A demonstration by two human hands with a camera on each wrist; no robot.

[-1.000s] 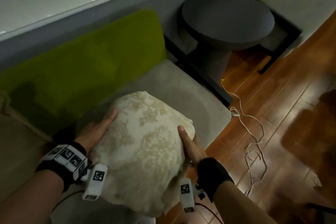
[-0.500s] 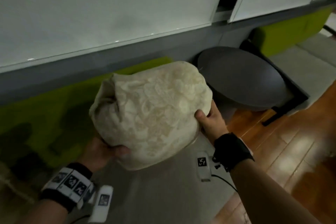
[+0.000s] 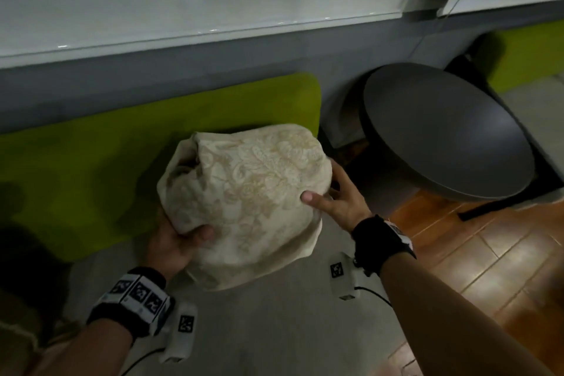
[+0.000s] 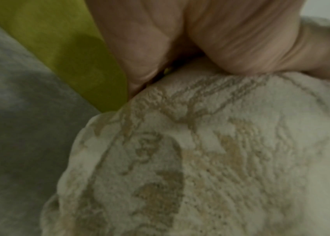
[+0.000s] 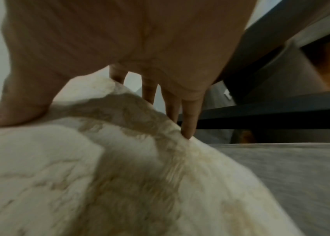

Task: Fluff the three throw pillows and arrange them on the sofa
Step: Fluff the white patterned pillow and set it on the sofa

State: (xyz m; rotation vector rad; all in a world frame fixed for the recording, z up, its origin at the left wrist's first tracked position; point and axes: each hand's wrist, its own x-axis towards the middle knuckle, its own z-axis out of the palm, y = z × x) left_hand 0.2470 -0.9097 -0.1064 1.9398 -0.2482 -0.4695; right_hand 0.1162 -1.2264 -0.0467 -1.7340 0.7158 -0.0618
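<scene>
A cream throw pillow (image 3: pixel 250 192) with a pale floral pattern is held up in front of the sofa's green backrest (image 3: pixel 106 156), above the grey seat (image 3: pixel 274 330). My left hand (image 3: pixel 180 238) grips its lower left corner, thumb curled over the front; the fingers are hidden behind. My right hand (image 3: pixel 334 194) holds the right side, thumb on the front, fingers spread behind the edge. The left wrist view shows the left hand (image 4: pixel 180 39) pressing into the pillow (image 4: pixel 220 159). In the right wrist view, the right hand (image 5: pixel 119 47) straddles a ridge of the pillow (image 5: pixel 79 175). No other pillows can be made out.
A dark round side table (image 3: pixel 442 131) stands right of the sofa's end. Wooden floor (image 3: pixel 488 268) lies to the right. A second green and grey seat (image 3: pixel 525 55) is at the far right. Beige fabric (image 3: pixel 18 330) shows at the bottom left.
The pillow lay on the seat a second ago; both hands lifted it high. It now sits lower, close to the right end of the backrest, and the right fingers have spread.
</scene>
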